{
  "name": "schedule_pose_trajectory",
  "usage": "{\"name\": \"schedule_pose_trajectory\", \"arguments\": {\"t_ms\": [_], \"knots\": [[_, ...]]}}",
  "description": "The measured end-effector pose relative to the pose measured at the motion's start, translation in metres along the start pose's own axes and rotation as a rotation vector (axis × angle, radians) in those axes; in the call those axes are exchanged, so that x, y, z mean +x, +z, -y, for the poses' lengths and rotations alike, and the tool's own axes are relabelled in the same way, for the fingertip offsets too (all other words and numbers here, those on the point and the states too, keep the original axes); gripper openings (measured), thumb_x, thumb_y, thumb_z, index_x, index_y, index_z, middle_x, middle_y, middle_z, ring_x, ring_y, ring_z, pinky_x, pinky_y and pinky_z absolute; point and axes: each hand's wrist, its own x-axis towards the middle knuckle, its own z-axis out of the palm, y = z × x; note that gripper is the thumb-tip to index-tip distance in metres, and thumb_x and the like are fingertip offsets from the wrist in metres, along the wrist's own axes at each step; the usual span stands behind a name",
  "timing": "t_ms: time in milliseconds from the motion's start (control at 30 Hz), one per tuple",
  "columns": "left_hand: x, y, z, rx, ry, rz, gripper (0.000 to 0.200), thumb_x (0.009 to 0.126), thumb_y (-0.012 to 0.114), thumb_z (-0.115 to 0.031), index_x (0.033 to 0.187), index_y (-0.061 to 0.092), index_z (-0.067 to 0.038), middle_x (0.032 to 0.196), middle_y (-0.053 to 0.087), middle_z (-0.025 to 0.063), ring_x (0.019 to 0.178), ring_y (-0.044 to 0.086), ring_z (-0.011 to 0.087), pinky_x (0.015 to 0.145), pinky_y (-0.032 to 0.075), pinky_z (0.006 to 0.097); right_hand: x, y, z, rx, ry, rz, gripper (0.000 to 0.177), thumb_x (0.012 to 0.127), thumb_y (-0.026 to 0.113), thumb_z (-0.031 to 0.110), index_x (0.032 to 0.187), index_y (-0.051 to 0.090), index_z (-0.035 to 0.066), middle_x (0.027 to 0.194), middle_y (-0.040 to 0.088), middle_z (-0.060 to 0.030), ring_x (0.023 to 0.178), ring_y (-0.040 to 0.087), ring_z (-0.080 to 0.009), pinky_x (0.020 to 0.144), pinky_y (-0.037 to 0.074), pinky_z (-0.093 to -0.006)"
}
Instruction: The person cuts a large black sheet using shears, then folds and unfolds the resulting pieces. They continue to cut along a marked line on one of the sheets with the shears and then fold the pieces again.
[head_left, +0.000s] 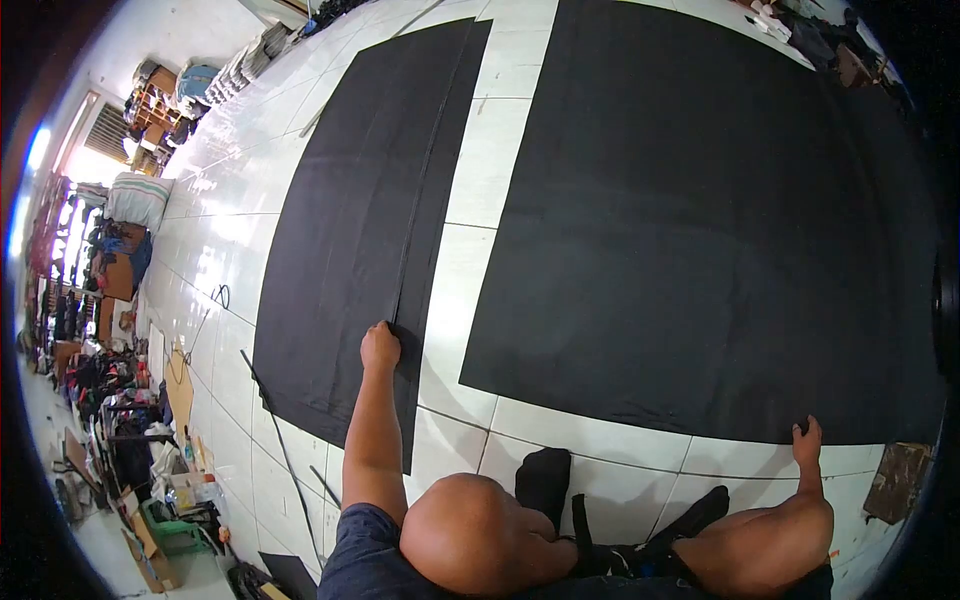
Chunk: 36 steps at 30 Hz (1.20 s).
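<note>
A long, narrow black fabric piece point(370, 200) lies flat on the white tiled floor point(485, 160), with a thinner strip along its right edge. My left hand point(380, 347) is stretched forward and closed on the near end of that strip. To the right lies a much larger black fabric sheet point(700, 220). My right hand point(806, 438) is at this sheet's near edge, fingers curled onto the hem. My bare knees are low in the view, with a black cloth point(545, 480) between them.
A thin dark rod or cable point(280, 440) lies on the tiles left of the narrow piece. Clutter, bags and cardboard point(180, 390) line the left wall, with white bundles point(140, 200) further back. A brown object point(895, 480) sits at the far right.
</note>
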Motion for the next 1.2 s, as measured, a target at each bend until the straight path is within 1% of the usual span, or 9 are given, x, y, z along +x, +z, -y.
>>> {"name": "schedule_pose_trajectory", "arguments": {"t_ms": [233,367,500,633,733,933,1033,1133,1200], "knots": [[0.018,0.002,0.031,-0.192,0.037,-0.142,0.021,0.083,0.059,-0.014,0.096,0.07,-0.002,0.096,0.07,0.0214,0.096,0.066,0.0387,0.085,0.053,0.0452,0.001,-0.001,-0.002,-0.017,-0.067,0.025,0.061,0.093,0.062,0.026,0.143,0.041,-0.002,0.146,0.041,-0.025,0.136,0.039,-0.0392,0.114,0.032,-0.0454],[0.012,-0.027,0.028,-0.231,0.007,-0.073,0.032,0.078,0.07,-0.017,0.107,0.07,-0.003,0.098,0.07,0.0209,0.097,0.066,0.0378,0.084,0.052,0.0424,-0.001,-0.007,0.001,-0.003,-0.073,0.056,0.061,0.092,0.063,0.026,0.142,0.042,-0.002,0.146,0.042,-0.0239,0.136,0.039,-0.0387,0.115,0.031,-0.0447],[0.026,-0.019,0.043,-0.445,0.0,-0.1,0.036,0.082,0.063,-0.014,0.115,0.067,-0.002,0.106,0.07,0.0214,0.103,0.066,0.0364,0.09,0.051,0.0416,0.003,-0.017,0.004,0.026,-0.152,0.031,0.057,0.092,0.064,0.022,0.14,0.044,-0.001,0.144,0.044,-0.024,0.135,0.041,-0.0387,0.113,0.033,-0.0444],[0.018,-0.062,-0.008,-0.524,0.184,-0.088,0.042,0.084,0.054,-0.011,0.124,0.061,0.0,0.116,0.066,0.0233,0.111,0.063,0.0373,0.097,0.048,0.0407,-0.003,-0.078,0.069,0.018,-0.405,-0.07,0.052,0.092,0.064,0.018,0.138,0.047,0.001,0.137,0.051,-0.0243,0.128,0.049,-0.0385,0.108,0.039,-0.0446],[0.005,-0.062,-0.061,-0.59,0.37,-0.036,0.046,0.085,0.051,-0.008,0.13,0.057,0.0,0.121,0.064,0.0243,0.115,0.061,0.0374,0.1,0.046,0.0396,-0.025,-0.136,0.16,0.042,-0.553,0.096,0.048,0.091,0.066,0.021,0.134,0.052,0.004,0.129,0.057,-0.0213,0.119,0.057,-0.0357,0.1,0.046,-0.044],[-0.085,-0.051,-0.191,-0.757,0.503,0.3,0.05,0.089,0.053,-0.014,0.136,0.049,0.004,0.131,0.057,0.0272,0.126,0.053,0.0381,0.106,0.042,0.0405,-0.038,-0.126,0.313,-0.234,-0.853,0.404,0.049,0.093,0.062,0.045,0.122,0.061,0.006,0.11,0.068,-0.0156,0.104,0.066,-0.0304,0.087,0.052,-0.0426],[-0.144,-0.039,-0.23,-0.802,0.618,0.601,0.052,0.09,0.052,-0.014,0.139,0.046,0.003,0.137,0.052,0.0263,0.13,0.049,0.0364,0.11,0.038,0.0418,-0.066,-0.063,0.387,0.078,-0.726,0.487,0.06,0.09,0.058,0.06,0.116,0.067,0.007,0.11,0.07,-0.0157,0.101,0.067,-0.0302,0.086,0.052,-0.0412],[-0.199,-0.015,-0.244,-0.72,0.841,0.826,0.051,0.091,0.054,-0.016,0.137,0.048,0.005,0.134,0.054,0.0267,0.124,0.053,0.0385,0.107,0.04,0.0426,-0.078,0.032,0.426,0.361,-0.599,0.565,0.08,0.085,0.055,0.072,0.127,0.06,0.004,0.119,0.065,-0.0213,0.112,0.062,-0.0326,0.096,0.047,-0.0434],[-0.226,-0.027,-0.236,-0.782,0.959,1.019,0.048,0.094,0.052,-0.018,0.136,0.048,0.005,0.134,0.055,0.0256,0.124,0.052,0.0368,0.107,0.039,0.0409,-0.121,0.035,0.44,0.412,-0.543,0.411,0.073,0.087,0.061,0.061,0.129,0.055,0.001,0.118,0.064,-0.0251,0.112,0.061,-0.037,0.095,0.047,-0.0453]]}}
